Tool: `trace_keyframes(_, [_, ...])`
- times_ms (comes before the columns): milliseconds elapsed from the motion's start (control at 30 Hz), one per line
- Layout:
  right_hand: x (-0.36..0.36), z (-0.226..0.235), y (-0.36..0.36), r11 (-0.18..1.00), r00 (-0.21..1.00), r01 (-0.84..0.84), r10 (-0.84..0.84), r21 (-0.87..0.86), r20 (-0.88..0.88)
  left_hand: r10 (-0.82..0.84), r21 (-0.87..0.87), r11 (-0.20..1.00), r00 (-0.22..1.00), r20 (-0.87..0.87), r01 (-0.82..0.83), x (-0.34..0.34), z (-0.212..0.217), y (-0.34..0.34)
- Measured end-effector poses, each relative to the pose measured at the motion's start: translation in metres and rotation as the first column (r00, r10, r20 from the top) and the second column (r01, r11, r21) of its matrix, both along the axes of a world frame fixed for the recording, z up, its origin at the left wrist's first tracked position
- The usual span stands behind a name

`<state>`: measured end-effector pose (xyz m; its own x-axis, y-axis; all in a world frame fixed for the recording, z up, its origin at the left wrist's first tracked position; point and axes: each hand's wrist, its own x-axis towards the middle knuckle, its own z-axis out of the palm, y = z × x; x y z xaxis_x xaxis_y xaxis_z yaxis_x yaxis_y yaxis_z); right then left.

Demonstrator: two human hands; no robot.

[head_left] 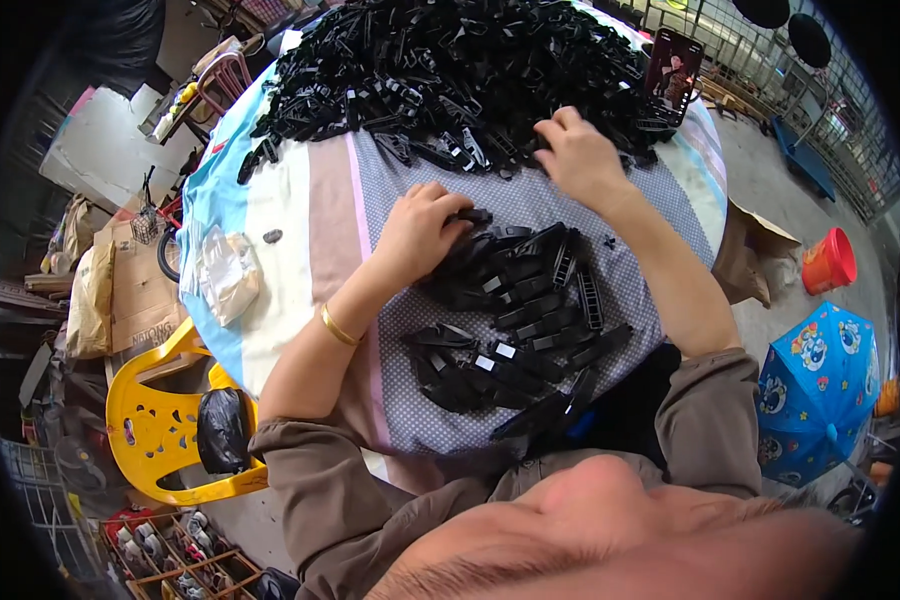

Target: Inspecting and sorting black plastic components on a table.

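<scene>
A large heap of small black plastic parts (pixel 420 70), buckle-like with slots and ridges, covers the far side of the cloth-covered table (pixel 335 210). Closer to me lies a smaller group of similar parts (pixel 530 320), some in overlapping rows, a few showing white glints. My left hand (pixel 415 235), with a gold bangle on its wrist, is closed with thumb and fingers around a black plastic part (pixel 476 215) at the far left edge of this group. Over the near edge of the big heap, my right hand (pixel 582 160) has its thumb and forefinger apart, with nothing visible between them.
A phone (pixel 673 72) stands upright at the heap's right side. On the cloth's left lies a clear plastic bag (pixel 228 272). Around the table are a yellow chair (pixel 150 405) with a black bag, a red bucket (pixel 828 262), a blue umbrella (pixel 815 390) and cardboard (pixel 145 285).
</scene>
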<state>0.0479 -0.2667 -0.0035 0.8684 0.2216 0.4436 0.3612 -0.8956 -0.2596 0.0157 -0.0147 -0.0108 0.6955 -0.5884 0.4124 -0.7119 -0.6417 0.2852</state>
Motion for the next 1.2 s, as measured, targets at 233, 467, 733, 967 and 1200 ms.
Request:
trace_keyframes(233, [0.002,0.034,-0.043,0.991,0.973,0.105,-0.119,-0.078,-0.198,-0.006,-0.144,0.989,0.977,-0.211,-0.025,0.007,-0.005,0.009])
trace_keyframes(467, [-0.003,0.024,-0.041,0.968,0.939,-0.041,-0.047,-0.248,-0.34,0.072,-0.104,0.99,0.977,-0.202,-0.094,0.0,-0.004,-0.002])
trace_keyframes(733, [-0.011,0.025,-0.018,0.991,0.982,-0.134,0.131,-0.011,-0.136,0.123,-0.103,0.985,0.981,-0.152,-0.14,-0.002,-0.009,-0.003])
trace_keyframes(967, [-0.015,-0.003,0.022,0.778,0.838,-0.386,0.52,0.496,-0.162,0.111,-0.121,0.984,0.984,-0.137,-0.128,-0.002,-0.011,-0.003])
trace_keyframes(1200, [-0.019,0.0,0.014,0.925,0.92,-0.379,0.376,-0.004,-0.113,0.096,-0.128,0.984,0.975,-0.198,-0.123,-0.003,-0.005,-0.003])
